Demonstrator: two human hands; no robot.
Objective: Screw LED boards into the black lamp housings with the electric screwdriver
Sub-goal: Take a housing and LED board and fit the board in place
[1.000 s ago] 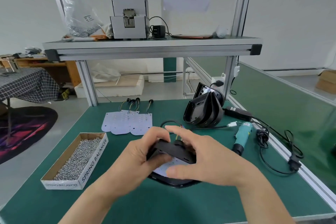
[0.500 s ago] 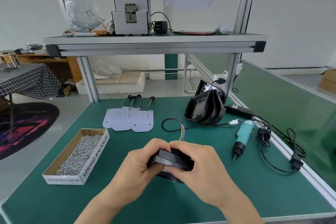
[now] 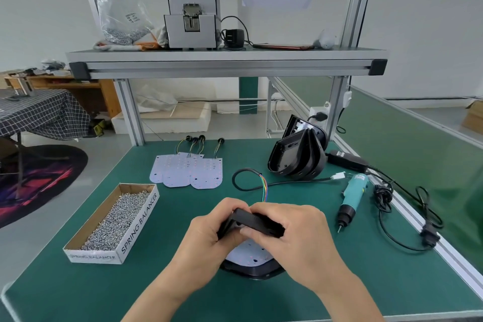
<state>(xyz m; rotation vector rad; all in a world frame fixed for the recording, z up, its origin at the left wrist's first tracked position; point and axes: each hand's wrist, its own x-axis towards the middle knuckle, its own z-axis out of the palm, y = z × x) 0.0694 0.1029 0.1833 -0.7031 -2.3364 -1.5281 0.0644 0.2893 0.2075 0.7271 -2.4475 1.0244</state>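
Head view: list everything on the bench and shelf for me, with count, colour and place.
lamp housing: one, black, front centre
LED board: one, white, inside that housing
spare housings: several nested, black, back right
loose LED boards: several overlapping, white, back centre
screw box: one, cardboard, left
screws: many, silver, in the box
electric screwdriver: one, teal, lying right
grey machine: one, upper shelf
left hand: grips the housing
right hand: grips the housing

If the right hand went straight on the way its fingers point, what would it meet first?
Probably the left hand, which grips the same black housing facing the right hand; depth is unclear.
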